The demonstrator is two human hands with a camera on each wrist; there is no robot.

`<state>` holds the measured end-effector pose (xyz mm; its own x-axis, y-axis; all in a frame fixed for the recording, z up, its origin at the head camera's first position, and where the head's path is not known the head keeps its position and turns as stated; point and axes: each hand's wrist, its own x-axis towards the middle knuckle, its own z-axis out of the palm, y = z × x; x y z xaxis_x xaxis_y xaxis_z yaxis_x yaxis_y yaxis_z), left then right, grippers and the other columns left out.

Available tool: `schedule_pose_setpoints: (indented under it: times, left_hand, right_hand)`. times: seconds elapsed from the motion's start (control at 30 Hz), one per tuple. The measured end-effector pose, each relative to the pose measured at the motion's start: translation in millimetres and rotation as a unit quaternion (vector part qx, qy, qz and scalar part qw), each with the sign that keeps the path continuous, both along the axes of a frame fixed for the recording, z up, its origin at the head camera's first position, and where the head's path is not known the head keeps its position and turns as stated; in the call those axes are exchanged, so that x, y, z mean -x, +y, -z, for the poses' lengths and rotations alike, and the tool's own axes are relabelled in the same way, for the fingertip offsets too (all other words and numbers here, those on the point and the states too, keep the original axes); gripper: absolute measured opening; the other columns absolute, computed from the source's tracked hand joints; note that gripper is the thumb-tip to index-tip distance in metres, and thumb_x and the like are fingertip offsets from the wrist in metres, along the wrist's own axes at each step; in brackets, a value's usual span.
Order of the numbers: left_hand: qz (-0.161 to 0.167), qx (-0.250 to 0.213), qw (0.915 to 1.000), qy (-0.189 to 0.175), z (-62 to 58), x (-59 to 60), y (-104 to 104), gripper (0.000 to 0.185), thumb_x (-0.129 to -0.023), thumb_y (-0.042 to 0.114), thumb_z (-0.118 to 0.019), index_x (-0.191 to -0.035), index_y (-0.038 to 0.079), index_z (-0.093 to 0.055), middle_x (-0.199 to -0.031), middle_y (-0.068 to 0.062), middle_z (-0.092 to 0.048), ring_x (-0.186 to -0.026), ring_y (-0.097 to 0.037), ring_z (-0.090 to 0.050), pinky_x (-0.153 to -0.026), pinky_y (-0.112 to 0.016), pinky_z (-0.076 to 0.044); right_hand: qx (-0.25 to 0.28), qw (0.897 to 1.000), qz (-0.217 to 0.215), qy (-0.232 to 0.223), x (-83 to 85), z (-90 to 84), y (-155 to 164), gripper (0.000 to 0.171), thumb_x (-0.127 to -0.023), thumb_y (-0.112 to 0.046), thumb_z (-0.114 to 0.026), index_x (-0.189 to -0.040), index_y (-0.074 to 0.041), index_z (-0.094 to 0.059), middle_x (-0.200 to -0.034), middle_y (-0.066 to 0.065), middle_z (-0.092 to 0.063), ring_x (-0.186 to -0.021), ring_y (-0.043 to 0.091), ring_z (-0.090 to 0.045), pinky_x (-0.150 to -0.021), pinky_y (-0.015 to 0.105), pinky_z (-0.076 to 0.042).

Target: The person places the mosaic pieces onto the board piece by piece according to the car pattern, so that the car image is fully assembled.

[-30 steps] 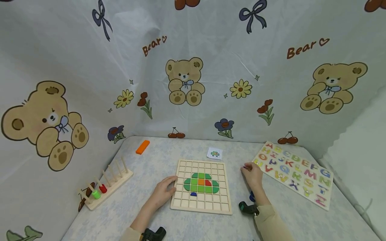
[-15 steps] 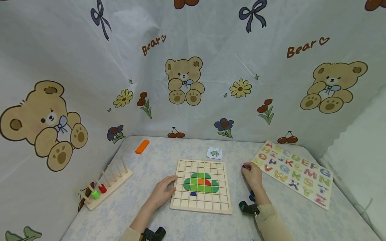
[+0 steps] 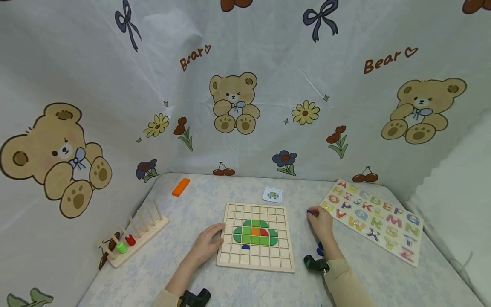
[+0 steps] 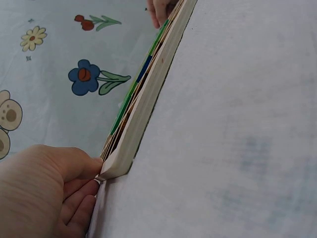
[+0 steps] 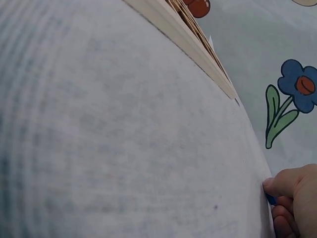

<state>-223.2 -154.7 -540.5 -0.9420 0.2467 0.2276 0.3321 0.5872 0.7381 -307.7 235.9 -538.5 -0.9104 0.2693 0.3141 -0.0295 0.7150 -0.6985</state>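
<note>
A wooden grid board (image 3: 256,256) lies mid-table with a green, orange, red and blue tile picture in its cells. My left hand (image 3: 209,244) holds its left edge, thumb on the rim; the left wrist view shows the fingers (image 4: 79,198) curled at the board's corner (image 4: 116,168). To the right of the board, my right hand (image 3: 321,222) pinches a small blue piece (image 3: 309,211) at its fingertips, just above the table. In the right wrist view that blue piece (image 5: 270,199) peeks out between the fingers (image 5: 287,183). Another blue piece (image 3: 319,249) lies by my right wrist.
An alphabet puzzle board (image 3: 374,219) lies at the right. A small picture card (image 3: 272,195) sits behind the grid board, an orange block (image 3: 181,186) at the back left, and a peg rack (image 3: 134,236) with green and red rings at the left. Bear-print cloth walls surround the table.
My right hand has lifted slightly with the blue piece. The left hand and the board have not moved.
</note>
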Motion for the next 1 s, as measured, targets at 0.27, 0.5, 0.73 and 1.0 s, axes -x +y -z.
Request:
schedule_pose_setpoints:
  times: [0.27,0.5,0.73,1.0]
  left_hand:
    - [0.001,-0.004,1.0,0.001,1.3,-2.1,0.1,0.044,-0.089,0.006,-0.061,-0.132,0.0,-0.053,-0.135,-0.015,-0.049,-0.127,-0.032,-0.043,-0.103,-0.048,-0.036]
    - [-0.004,-0.001,1.0,0.007,0.1,-1.5,0.0,0.044,-0.089,0.005,-0.061,-0.132,-0.001,-0.053,-0.135,-0.016,-0.049,-0.126,-0.033,-0.043,-0.102,-0.049,-0.037]
    - [0.003,0.002,1.0,-0.001,0.0,-3.3,-0.9,0.044,-0.091,0.008,-0.061,-0.133,0.001,-0.052,-0.136,-0.015,-0.049,-0.127,-0.032,-0.043,-0.103,-0.048,-0.036]
    - [0.001,0.003,1.0,0.008,-1.6,-1.8,-0.4,0.044,-0.091,0.007,-0.061,-0.133,0.0,-0.052,-0.136,-0.016,-0.049,-0.127,-0.032,-0.043,-0.103,-0.048,-0.037]
  right_hand:
    - [0.038,0.999,0.001,-0.005,-1.3,-0.6,1.4,0.018,-0.086,-0.007,-0.066,-0.1,0.004,-0.068,-0.09,0.016,-0.065,-0.081,0.027,-0.058,-0.067,0.033,-0.047]
    - [0.056,0.998,0.006,-0.001,-1.6,-10.1,-1.4,0.02,-0.088,-0.012,-0.064,-0.104,-0.001,-0.068,-0.092,0.013,-0.066,-0.082,0.024,-0.059,-0.065,0.025,-0.047]
    - [0.068,0.998,-0.019,-0.001,-13.3,-25.8,-10.8,0.02,-0.088,-0.014,-0.066,-0.105,-0.002,-0.069,-0.094,0.011,-0.066,-0.084,0.023,-0.06,-0.067,0.027,-0.051]
    - [0.048,0.993,-0.084,0.071,-28.0,-46.6,-28.6,0.017,-0.087,-0.017,-0.068,-0.098,-0.004,-0.069,-0.091,0.008,-0.067,-0.081,0.02,-0.059,-0.056,0.043,-0.052]
